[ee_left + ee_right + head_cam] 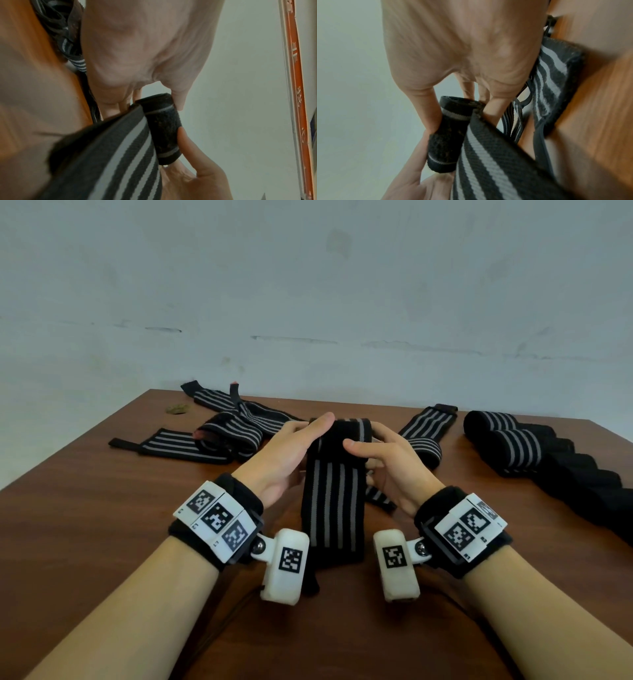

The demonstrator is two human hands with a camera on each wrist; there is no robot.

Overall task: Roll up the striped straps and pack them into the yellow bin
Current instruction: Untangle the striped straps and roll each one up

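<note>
Rolling the black elastic strap with grey stripes, both hands pinching the roll's ends. Keeping edges aligned, tension even, unrolled tail trailing toward the brown wooden tabletop.

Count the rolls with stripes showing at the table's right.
2. One roll lies at the far right; the other sits just nearer, beside it. The black row running nearer along the right edge may hold more rolls, too dark to tell.

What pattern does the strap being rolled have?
Black with grey lengthwise stripes on the strap; head view shows it best.
</note>
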